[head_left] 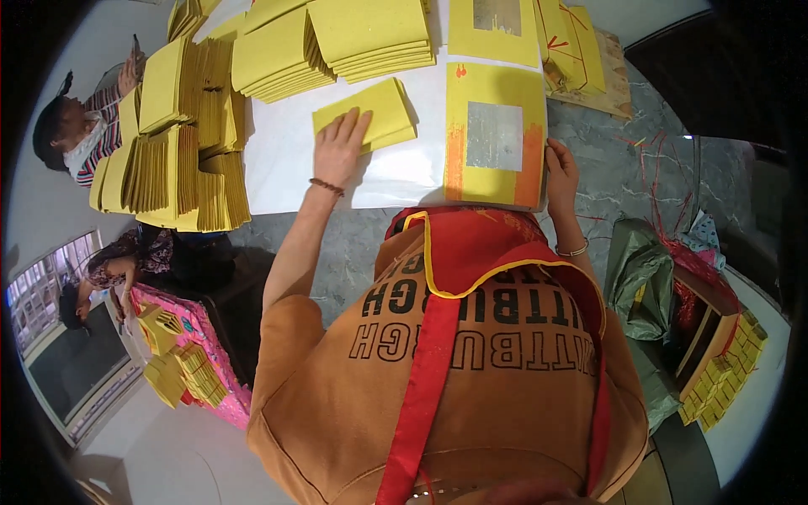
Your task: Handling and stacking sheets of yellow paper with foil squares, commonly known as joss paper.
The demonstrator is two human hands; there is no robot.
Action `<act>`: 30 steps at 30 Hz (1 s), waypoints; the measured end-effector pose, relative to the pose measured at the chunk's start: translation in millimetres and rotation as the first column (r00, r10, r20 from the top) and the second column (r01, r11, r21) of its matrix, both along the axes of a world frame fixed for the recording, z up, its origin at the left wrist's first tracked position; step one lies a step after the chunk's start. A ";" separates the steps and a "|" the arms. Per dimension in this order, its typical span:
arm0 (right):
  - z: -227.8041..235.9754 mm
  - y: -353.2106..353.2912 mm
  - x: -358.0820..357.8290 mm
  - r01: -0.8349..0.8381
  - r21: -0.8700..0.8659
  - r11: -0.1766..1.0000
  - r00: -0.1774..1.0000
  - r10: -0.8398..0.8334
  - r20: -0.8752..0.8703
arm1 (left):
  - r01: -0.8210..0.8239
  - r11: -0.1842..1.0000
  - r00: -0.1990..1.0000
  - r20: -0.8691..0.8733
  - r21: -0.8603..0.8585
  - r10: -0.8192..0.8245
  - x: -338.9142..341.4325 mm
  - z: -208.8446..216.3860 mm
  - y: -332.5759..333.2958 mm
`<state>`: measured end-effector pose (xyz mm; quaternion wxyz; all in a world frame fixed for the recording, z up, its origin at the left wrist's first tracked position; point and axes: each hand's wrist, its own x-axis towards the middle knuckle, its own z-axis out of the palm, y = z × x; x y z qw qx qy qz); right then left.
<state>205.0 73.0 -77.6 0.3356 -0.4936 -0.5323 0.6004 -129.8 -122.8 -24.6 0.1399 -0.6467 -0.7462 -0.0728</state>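
Your left hand (pixel 339 145) lies on the folded packet (pixel 389 116), its fingers slightly spread; the packet reaches out to the right of this hand, on the surface (pixel 282 160). Your right hand (pixel 561 172) is just right of the sheets (pixel 494 139); whether it pinches their edge, I cannot tell.

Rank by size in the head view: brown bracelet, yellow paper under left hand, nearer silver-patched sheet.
Largest first:
1. Nearer silver-patched sheet
2. Yellow paper under left hand
3. Brown bracelet

Left fingers (pixel 348 126) on seemingly folded paper (pixel 389 116)
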 end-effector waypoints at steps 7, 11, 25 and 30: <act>-8.3 -2.4 2.3 0.023 0.008 1.000 1.000 -0.023 0.002 | 0.016 0.995 0.998 0.063 -0.098 -0.010 4.7 -9.4 1.9; -9.8 -0.5 0.4 0.025 -0.001 1.000 1.000 -0.025 -0.010 | 0.009 1.000 0.999 0.035 -0.030 -0.008 2.1 -6.0 0.9; 12.3 -6.5 -6.4 0.027 -0.030 0.999 0.996 -0.029 -0.090 | 0.100 0.974 0.990 0.118 -0.202 -0.077 -6.9 -19.5 -7.2; 19.9 -10.1 -9.8 -0.053 0.063 0.997 0.999 0.054 -0.006 | 0.110 0.984 0.977 0.195 -0.138 -0.081 -3.8 -4.5 3.0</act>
